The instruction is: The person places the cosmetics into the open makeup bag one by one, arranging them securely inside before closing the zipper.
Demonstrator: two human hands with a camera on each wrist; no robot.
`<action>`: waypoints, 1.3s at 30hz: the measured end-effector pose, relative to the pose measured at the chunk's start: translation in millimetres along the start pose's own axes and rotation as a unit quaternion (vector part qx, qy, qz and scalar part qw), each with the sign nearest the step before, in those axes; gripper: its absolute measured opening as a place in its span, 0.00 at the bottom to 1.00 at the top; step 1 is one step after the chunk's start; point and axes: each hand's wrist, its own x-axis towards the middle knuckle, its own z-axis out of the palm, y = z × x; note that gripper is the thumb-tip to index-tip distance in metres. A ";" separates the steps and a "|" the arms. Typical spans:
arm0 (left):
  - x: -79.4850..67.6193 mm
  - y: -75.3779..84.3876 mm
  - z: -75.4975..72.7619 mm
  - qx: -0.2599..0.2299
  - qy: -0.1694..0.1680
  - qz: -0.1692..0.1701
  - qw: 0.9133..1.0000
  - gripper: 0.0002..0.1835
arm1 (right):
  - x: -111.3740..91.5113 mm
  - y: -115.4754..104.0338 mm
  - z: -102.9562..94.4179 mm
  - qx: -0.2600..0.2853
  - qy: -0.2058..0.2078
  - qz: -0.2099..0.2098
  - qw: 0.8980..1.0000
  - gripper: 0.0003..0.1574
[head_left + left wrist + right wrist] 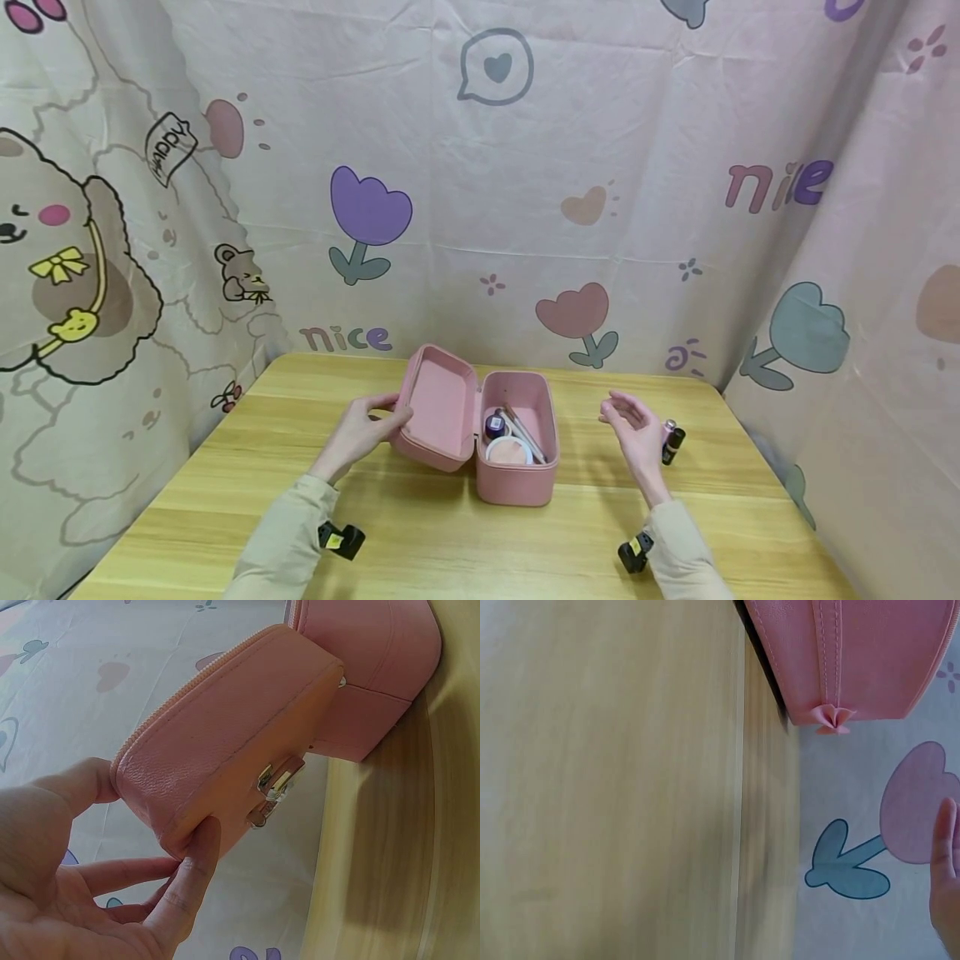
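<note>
A pink zip-up cosmetic case point(516, 486) stands unzipped on the table, its lid point(441, 398) swung out to the left. My left hand point(363, 430) pinches the lid's outer corner between thumb and fingers; the left wrist view shows the lid's outside point(217, 735) with gold-coloured metal fittings point(281, 784). Inside the case lie a round pale compact point(508, 452), a small dark bottle point(495, 426) and thin sticks point(529, 433). To the right of the case my right hand point(636, 427) hovers over the table with fingers loosely bent, holding nothing.
Beside the right hand lies a black tube point(673, 447) with a small pink-capped item point(669, 425) next to it. A printed cloth point(480, 208) hangs behind and on both sides of the wooden table point(420, 550).
</note>
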 end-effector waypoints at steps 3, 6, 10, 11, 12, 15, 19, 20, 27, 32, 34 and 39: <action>0.0 0.0 0.1 0.003 0.000 0.000 1.000 0.30 | -5.7 -27.9 1.2 0.014 0.013 -0.054 0.998 0.22; 0.1 -0.3 0.2 0.009 0.001 -0.002 1.000 0.30 | -13.3 -69.1 9.1 -0.023 0.072 -0.079 0.994 0.20; 0.2 -0.7 0.1 0.006 0.001 -0.001 1.000 0.30 | -16.4 -99.0 10.5 -0.122 0.170 -0.081 0.974 0.18; 0.3 -0.7 0.1 0.005 0.001 0.000 1.000 0.30 | -16.4 -101.8 8.6 -0.136 0.186 -0.085 0.969 0.18; 0.3 -0.5 -0.1 0.004 0.001 0.001 1.000 0.30 | -16.1 -103.3 6.2 -0.148 0.200 -0.089 0.964 0.18; 0.4 0.0 -0.5 0.002 0.003 0.002 1.000 0.30 | -16.7 -110.5 1.2 -0.189 0.232 -0.102 0.949 0.18; 0.3 0.6 -0.9 0.004 0.004 0.001 1.000 0.30 | -14.9 -104.8 -14.2 -0.241 0.248 -0.098 0.933 0.21; 0.3 0.5 -0.8 0.004 0.003 0.001 1.000 0.30 | -14.4 -102.9 -18.1 -0.254 0.247 -0.088 0.931 0.23; -0.3 0.1 -0.5 0.007 0.003 -0.001 1.000 0.30 | -11.4 -83.7 -48.1 -0.336 0.150 0.080 0.926 0.37; 0.2 -1.2 0.1 0.004 0.002 -0.001 1.000 0.29 | -11.0 -89.9 -49.9 -0.378 0.113 0.160 0.905 0.35; 0.3 -1.6 0.2 0.004 0.001 -0.001 1.000 0.29 | -10.3 -88.9 -50.4 -0.386 0.116 0.173 0.899 0.32; 0.4 -1.8 0.4 0.009 0.005 -0.003 1.000 0.29 | -9.0 -84.2 -50.5 -0.388 0.129 0.185 0.894 0.29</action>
